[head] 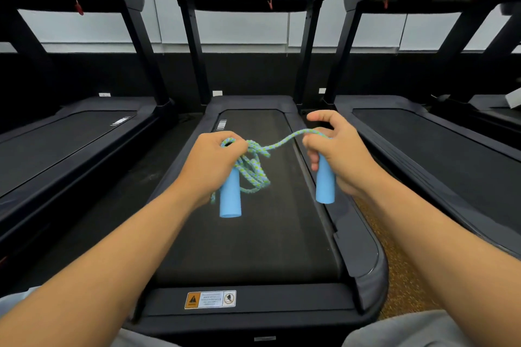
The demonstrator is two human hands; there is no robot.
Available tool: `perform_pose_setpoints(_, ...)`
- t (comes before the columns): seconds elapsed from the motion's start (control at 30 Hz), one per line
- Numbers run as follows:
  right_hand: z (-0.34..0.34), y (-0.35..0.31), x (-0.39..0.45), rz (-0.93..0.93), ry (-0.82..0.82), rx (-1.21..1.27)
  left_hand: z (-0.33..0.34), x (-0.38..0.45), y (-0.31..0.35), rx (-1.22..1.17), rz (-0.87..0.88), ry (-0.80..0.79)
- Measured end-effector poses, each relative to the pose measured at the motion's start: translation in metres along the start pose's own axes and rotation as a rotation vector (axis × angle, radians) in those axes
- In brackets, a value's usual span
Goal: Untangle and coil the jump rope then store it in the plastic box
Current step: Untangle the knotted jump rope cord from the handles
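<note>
Blue jump rope [255,166] strung between left hand [210,162], right hand [341,149]

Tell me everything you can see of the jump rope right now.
The jump rope has a braided cord in light blue and green and two plain light-blue cylindrical handles that look like foam or plastic. The left hand grips one handle, which points down, with a tangled bunch of loops beside it. A single strand arcs across to the right hand, which holds the other handle, also pointing down. All of it hangs in the air above the treadmill belt.
</note>
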State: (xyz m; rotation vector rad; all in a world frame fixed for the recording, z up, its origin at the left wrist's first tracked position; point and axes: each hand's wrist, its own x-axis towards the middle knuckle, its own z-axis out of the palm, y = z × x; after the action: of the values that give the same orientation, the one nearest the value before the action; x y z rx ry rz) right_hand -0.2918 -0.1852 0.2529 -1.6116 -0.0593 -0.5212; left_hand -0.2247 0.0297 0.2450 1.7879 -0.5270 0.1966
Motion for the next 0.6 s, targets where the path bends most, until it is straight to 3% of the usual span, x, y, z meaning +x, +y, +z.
perform_pose_setpoints(0.37, -0.007, -0.004, 0.0, 0.184, -0.199, 0.239, 0.014, -0.008, 0.005, -0.068, -0.03, -0.013)
perform_pose_setpoints(0.6, 0.006, -0.003, -0.013, -0.09, -0.276, -0.328, 0.021, -0.013, 0.012, 0.038, 0.071, -0.028)
